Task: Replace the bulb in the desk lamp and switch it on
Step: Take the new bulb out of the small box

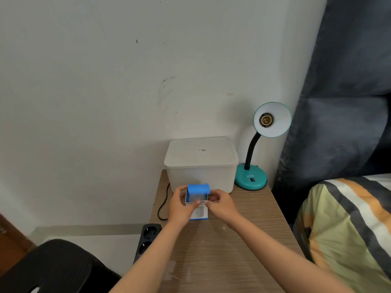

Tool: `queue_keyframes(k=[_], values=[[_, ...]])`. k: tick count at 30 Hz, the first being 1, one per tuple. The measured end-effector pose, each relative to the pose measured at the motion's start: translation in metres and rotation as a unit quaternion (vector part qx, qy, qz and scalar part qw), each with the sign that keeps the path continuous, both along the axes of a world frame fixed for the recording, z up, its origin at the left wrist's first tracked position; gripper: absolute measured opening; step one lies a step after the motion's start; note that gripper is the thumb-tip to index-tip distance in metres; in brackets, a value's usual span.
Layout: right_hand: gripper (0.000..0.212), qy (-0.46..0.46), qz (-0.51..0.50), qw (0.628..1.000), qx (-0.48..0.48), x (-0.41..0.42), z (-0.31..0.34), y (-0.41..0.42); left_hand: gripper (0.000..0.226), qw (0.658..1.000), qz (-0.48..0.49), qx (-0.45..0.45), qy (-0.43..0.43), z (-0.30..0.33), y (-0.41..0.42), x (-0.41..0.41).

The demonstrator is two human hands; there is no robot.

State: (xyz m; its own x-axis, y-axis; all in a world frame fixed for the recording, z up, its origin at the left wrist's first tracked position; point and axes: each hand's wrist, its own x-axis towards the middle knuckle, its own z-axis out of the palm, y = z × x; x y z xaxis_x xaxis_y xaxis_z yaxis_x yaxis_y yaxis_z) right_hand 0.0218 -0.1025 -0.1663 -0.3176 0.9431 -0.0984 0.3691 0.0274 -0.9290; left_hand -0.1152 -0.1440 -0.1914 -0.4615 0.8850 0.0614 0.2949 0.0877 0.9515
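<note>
A teal desk lamp (251, 178) stands at the back right of the wooden table (228, 246). Its shade (275, 121) faces me and the socket (266, 120) inside holds no bulb. A black switch (252, 179) sits on the lamp's base. Above the middle of the table I hold a blue and white bulb box (198, 195) with its top flap raised. My left hand (179, 208) grips the box's left side. My right hand (222, 205) pinches its right edge near the top. The bulb inside is hidden.
A white lidded plastic container (201, 163) stands against the wall behind the box. A black cord (164, 201) runs down the table's left side to a black power strip (147, 240). A striped bedcover (349, 229) lies to the right, a dark curtain (342, 92) behind it.
</note>
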Motion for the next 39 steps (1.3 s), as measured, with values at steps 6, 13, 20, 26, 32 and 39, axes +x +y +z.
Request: queue_keyframes(k=[6, 13, 20, 26, 32, 39], values=[[0.045, 0.003, 0.025, 1.000, 0.000, 0.003, 0.001, 0.000, 0.067, 0.998, -0.035, -0.023, 0.053, -0.002, 0.002, -0.003], [0.055, -0.064, 0.067, 0.994, 0.055, 0.004, 0.007, 0.008, 0.104, 0.988, -0.123, -0.069, 0.061, 0.001, 0.002, -0.020], [0.043, -0.117, 0.048, 0.983, 0.131, -0.001, 0.009, 0.016, 0.092, 0.986, -0.145, -0.072, 0.031, 0.004, 0.001, -0.029], [0.037, -0.188, 0.080, 0.967, 0.155, -0.011, 0.011, 0.022, 0.091, 0.983, -0.167, -0.070, 0.018, 0.007, 0.001, -0.030], [0.055, -0.300, 0.147, 0.931, 0.145, -0.024, 0.028, 0.032, 0.090, 0.981, -0.175, -0.083, 0.001, 0.009, -0.001, -0.031], [0.055, -0.356, 0.188, 0.905, 0.140, -0.033, 0.034, 0.040, 0.092, 0.979, -0.178, -0.102, -0.015, 0.011, -0.002, -0.031]])
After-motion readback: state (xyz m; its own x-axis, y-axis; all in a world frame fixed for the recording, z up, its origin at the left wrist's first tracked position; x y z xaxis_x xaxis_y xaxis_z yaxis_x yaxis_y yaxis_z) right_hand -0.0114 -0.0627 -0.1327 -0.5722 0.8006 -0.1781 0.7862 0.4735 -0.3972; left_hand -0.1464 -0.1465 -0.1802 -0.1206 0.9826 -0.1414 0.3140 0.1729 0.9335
